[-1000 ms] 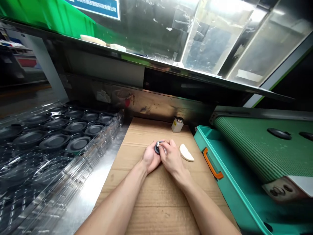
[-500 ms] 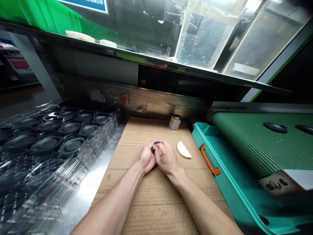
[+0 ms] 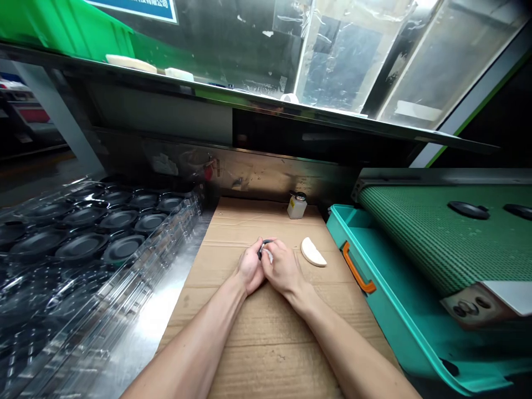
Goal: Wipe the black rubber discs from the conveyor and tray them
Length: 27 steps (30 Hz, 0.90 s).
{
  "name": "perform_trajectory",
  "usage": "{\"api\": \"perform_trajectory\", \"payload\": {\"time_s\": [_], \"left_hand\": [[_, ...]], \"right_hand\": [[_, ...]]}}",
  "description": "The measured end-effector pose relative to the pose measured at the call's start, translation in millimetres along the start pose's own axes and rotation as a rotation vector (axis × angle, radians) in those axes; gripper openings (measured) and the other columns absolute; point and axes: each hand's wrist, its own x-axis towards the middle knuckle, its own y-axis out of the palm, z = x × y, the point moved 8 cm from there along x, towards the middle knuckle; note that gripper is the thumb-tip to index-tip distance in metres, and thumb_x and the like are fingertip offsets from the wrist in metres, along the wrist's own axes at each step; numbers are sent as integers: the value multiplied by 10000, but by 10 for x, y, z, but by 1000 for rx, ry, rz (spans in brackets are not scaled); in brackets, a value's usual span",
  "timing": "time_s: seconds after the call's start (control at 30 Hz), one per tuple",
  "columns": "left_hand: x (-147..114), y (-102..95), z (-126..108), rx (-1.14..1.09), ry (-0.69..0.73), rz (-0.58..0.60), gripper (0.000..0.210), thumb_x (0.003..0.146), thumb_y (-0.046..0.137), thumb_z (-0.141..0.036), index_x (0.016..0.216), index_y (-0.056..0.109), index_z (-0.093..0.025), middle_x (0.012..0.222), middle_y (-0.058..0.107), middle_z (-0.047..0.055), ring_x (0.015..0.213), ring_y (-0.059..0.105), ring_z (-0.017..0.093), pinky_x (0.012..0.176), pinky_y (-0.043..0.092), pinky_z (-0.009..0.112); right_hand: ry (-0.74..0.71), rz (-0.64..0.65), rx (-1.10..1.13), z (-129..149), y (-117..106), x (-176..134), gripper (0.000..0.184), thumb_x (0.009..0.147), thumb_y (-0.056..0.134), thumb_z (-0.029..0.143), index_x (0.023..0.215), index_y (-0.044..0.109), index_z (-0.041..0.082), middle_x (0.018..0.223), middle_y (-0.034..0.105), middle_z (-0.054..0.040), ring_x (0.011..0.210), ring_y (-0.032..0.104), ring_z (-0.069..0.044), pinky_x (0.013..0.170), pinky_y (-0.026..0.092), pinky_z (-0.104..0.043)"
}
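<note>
Over the cardboard sheet (image 3: 266,343) my two hands are together. My left hand (image 3: 250,270) is closed around a small black round part (image 3: 266,242), of which only the rim shows. My right hand (image 3: 285,270) is closed, its fingertips pressed against that part. A bit of something white (image 3: 270,256) peeks out by the right fingers; I cannot make out what it is. To the right of my right hand lies a white half-round pad (image 3: 312,252). Farther back stands a small translucent bottle (image 3: 296,205) with a dark and metallic top.
Clear plastic trays (image 3: 124,277) with several black round parts (image 3: 124,249) are at left. On the right is a teal bin (image 3: 384,318) with an orange handle (image 3: 357,269), beside a green conveyor belt (image 3: 415,227) carrying black parts (image 3: 469,209). A metal shelf edge (image 3: 257,102) crosses above.
My right fingertips have shifted slightly on the black part, and less of the white stuff shows at its left side. The black parts on the belt have barely moved in view.
</note>
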Motion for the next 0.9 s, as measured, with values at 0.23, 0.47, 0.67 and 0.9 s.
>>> {"api": "perform_trajectory", "payload": {"time_s": [0.23,0.47,0.67,0.9], "left_hand": [[-25,29,3,44,16,-1,251,929,449,-252,869,659,-127,851,708,83,893,671,200,908,490,312],[-29,10,-3,34,29,-21,247,922,459,-258,848,658,-131,872,712,90,911,671,211,907,498,331],[-23,34,-5,17,43,-6,263,933,438,-237,836,652,-118,875,711,91,917,668,201,929,483,313],[1,0,-18,24,43,-12,291,937,428,-244,800,654,-120,835,707,92,923,666,209,930,486,327]], "right_hand": [[-33,12,7,4,-8,-36,172,917,444,211,918,615,190,978,618,-75,868,585,-174,778,441,-258],[-75,25,28,21,0,-5,149,904,464,202,873,610,198,928,605,-57,820,572,-167,743,434,-260],[-102,51,62,-29,-34,17,171,903,456,188,840,614,199,895,603,-43,817,570,-158,744,422,-253],[-99,69,14,7,-61,16,186,914,443,194,841,614,196,888,597,-41,789,560,-155,713,411,-255]]}}
